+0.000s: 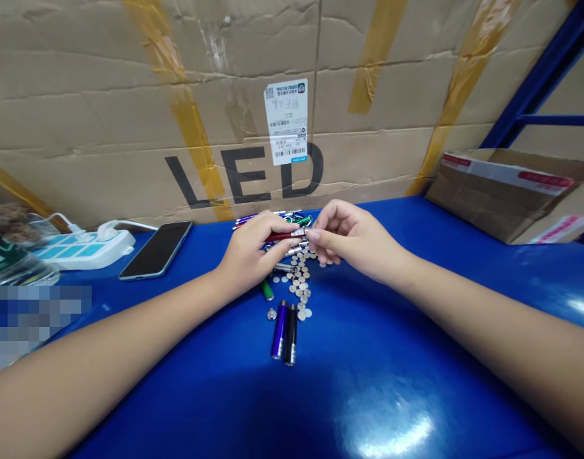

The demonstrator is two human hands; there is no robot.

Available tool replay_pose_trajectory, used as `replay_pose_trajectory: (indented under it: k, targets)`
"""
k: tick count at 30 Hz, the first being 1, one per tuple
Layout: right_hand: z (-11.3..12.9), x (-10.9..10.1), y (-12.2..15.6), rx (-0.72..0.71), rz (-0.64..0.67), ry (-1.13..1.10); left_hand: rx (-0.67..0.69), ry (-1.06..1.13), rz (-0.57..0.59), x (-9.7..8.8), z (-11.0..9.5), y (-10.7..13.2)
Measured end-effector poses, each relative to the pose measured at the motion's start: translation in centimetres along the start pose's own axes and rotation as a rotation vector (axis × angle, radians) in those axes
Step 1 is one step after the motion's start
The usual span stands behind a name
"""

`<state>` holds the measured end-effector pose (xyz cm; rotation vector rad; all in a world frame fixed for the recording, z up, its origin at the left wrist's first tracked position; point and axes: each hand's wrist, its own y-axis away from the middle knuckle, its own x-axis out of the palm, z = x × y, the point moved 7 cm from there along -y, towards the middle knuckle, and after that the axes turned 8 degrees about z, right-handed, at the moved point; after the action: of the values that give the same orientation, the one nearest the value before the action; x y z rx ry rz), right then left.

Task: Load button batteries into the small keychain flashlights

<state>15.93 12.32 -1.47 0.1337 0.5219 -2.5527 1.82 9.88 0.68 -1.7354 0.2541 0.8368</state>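
Red tube (278,236) is held over the blue table (392,357), the person's left hand (248,248) gripping its body between thumb and fingers, the right hand (349,236) closed in a pinch at its right end (how firmly, I cannot tell from here). Below and nearer the person lie scattered discs (299,285), a green tube (267,291) partly hidden by the left hand and, closest of all, a purple tube (279,331) beside a black tube (291,335). To the left I note a phone (155,250) near a power strip (88,250); to the right, an open carton (497,182) stands on the table.
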Motion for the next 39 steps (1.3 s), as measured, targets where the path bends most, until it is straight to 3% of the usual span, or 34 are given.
replay_pose_trajectory:
  k: [6, 16, 22, 29, 36, 39]
  targets:
    - [0.7, -0.4, 0.1, 0.031, -0.06, 0.086, -0.071, 0.008, -0.006, 0.0, 0.6, 0.1]
    - [2.0, -0.1, 0.5, -0.103, 0.035, 0.338, -0.057, 0.021, 0.01, 0.2, 0.4, 0.0]
    - [1.8, -0.3, 0.2, -0.129, 0.047, 0.359, -0.085, 0.02, 0.008, 0.1, 0.7, 0.0]
    - [2.7, -0.3, 0.4, -0.187, 0.06, 0.647, -0.044, 0.014, 0.003, 0.0, 0.5, 0.0]
    - [0.7, 0.1, 0.3, 0.128, 0.107, 0.302, 0.1, -0.064, 0.038, 0.0, -0.5, 0.1]
    - [0.0, 0.6, 0.3, 0.175, 0.138, 0.19, 0.096, -0.086, 0.046, 0.1, -0.4, 0.1]
